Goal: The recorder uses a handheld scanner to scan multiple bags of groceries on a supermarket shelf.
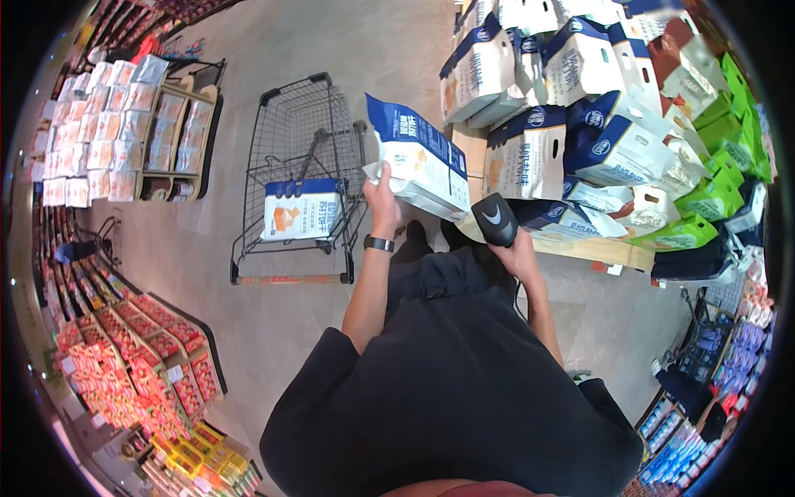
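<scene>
My left hand (384, 197), with a dark band on its wrist, grips a blue-and-white food bag (419, 161) by its left edge; the bag is tilted. My right hand (515, 251) is closed around the handle of a black handheld scanner (495, 220), close to the bag's lower right corner. Left of my left hand stands a black wire shopping cart (298, 140). A similar blue-and-white bag (301, 208) lies in the cart, seen through its wires. To the right, many blue-and-white bags (528, 155) with handle holes are heaped on a wooden display stand (590, 250).
Green bags (714, 196) lie at the right of the heap. Shelving with white packs (115, 130) stands at the far left, and red boxes (143, 366) fill a display at the lower left. A person in dark clothes (686, 391) is at the lower right.
</scene>
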Motion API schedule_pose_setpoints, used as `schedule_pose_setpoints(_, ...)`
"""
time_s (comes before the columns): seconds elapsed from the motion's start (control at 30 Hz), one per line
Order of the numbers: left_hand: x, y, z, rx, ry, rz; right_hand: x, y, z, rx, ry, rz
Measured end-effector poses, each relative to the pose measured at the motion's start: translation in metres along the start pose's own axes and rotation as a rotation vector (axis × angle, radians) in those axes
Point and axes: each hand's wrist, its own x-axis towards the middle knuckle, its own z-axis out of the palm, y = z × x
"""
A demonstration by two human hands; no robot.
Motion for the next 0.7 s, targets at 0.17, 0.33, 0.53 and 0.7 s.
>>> schedule_pose_setpoints(0.17,-0.006,0.056,-0.043,-0.166,0.057,0.025,0.018,-0.024,-0.004,0.006,-0.044,-0.064)
schedule_pose_setpoints(0.33,-0.020,0.118,-0.056,-0.121,0.086,0.055,0.038,-0.060,-0.004,0.057,-0.129,-0.132)
schedule_pose_setpoints(0.53,-0.041,0.139,-0.068,-0.195,0.115,0.079,0.065,-0.073,0.010,-0.130,-0.264,-0.102)
schedule_pose_setpoints(0.7,-0.052,0.130,-0.066,-0.233,0.233,0.181,0.054,-0.050,0.018,0.068,-0.198,-0.204)
